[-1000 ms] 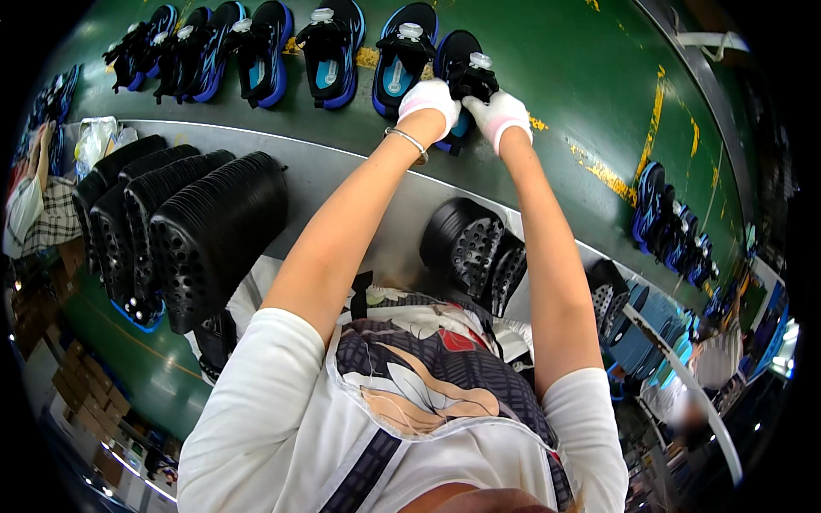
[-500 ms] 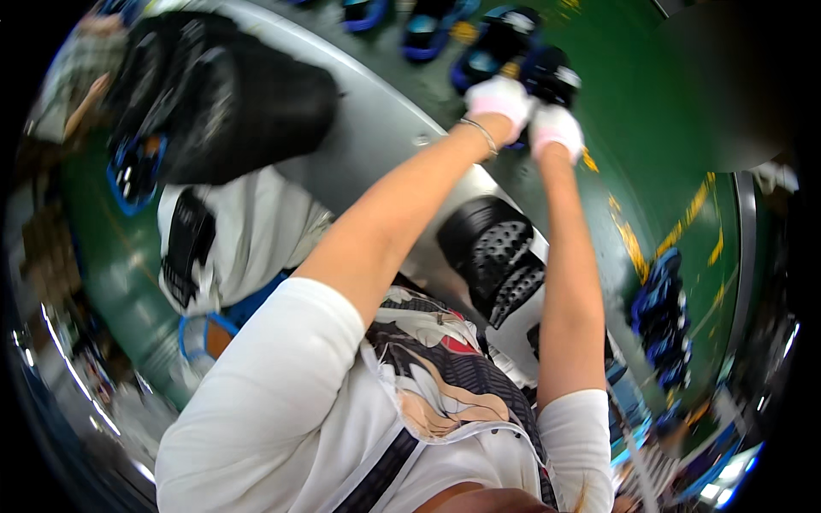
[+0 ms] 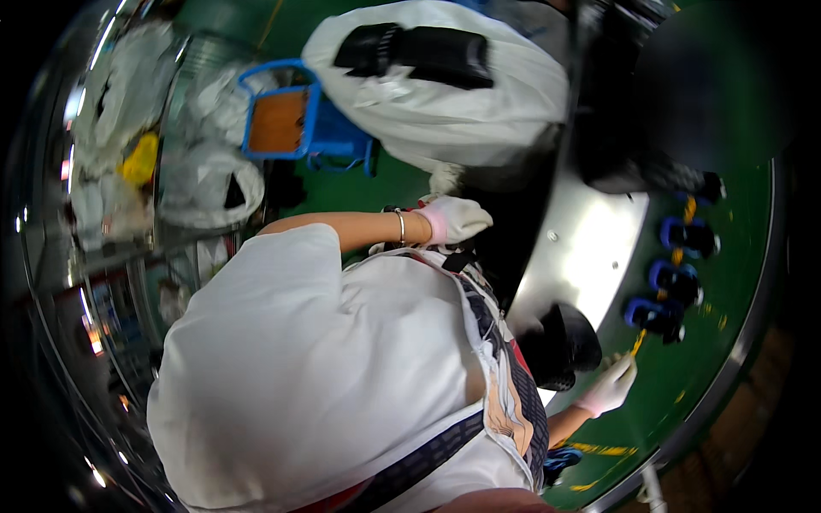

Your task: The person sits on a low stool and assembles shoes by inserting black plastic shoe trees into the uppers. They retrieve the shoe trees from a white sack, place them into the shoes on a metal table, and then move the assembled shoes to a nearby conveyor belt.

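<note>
My left hand (image 3: 457, 218), in a white glove, reaches out across my chest toward the near edge of the steel bench (image 3: 590, 248). Fingers are curled loosely, narrow; I cannot tell whether anything is in them. Just beyond the fingertips sits a dark mass against the bench edge, too shadowed to name.

My right hand (image 3: 609, 386), also gloved, hangs low at the bench's near edge, over the green belt (image 3: 718, 342). Fingers half-closed; it seems to touch a thin yellow strip (image 3: 637, 342) on the belt, grip uncertain. A black ribbed shoe mould (image 3: 560, 342) stands just beside this hand, on the side toward my body, touching the steel edge.

Outward from the right hand: three blue-and-black shoes (image 3: 676, 278) in a row on the green belt, the nearest one (image 3: 654, 312) close above my right fingers. The row runs away from the hand along the belt. The right hand is clearly the nearer; the left is well apart.

Farther off, beyond my left arm: a person in a white coat (image 3: 445, 94) bending, and a blue crate (image 3: 295, 120) on the green floor.
</note>
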A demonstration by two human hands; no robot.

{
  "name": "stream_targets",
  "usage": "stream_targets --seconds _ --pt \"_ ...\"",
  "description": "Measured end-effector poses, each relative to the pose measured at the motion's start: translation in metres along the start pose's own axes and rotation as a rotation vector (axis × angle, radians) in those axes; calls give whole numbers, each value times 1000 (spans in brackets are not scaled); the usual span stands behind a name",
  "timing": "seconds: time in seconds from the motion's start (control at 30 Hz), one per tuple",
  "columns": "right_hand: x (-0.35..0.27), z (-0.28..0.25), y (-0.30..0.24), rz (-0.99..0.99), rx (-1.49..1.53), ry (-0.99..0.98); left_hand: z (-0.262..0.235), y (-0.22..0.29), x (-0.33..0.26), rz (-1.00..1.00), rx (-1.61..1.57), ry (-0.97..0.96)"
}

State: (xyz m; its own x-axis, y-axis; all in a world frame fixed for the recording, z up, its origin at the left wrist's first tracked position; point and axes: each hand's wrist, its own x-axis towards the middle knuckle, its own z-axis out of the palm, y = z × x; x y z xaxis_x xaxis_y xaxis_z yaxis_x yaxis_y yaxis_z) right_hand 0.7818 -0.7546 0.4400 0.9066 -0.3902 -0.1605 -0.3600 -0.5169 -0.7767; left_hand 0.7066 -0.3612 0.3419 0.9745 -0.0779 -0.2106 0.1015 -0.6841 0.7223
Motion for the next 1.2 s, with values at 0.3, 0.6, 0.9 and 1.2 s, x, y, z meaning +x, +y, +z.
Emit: stream_targets --seconds 0.3,0.6,0.9,1.2 --pt "-122 186 -98 -425 -322 -841 -42 -128 -120 -562 -82 28" --pt "-135 308 -149 -996 -787 -1261 -21 -159 -198 -722 -177 -120" --pt "-122 492 -35 -1075 -873 -2028 39 -151 -252 -1065 -279 156" --pt "-256 515 -80 -1009 -1554 -2053 89 -157 -330 -1186 -534 436"
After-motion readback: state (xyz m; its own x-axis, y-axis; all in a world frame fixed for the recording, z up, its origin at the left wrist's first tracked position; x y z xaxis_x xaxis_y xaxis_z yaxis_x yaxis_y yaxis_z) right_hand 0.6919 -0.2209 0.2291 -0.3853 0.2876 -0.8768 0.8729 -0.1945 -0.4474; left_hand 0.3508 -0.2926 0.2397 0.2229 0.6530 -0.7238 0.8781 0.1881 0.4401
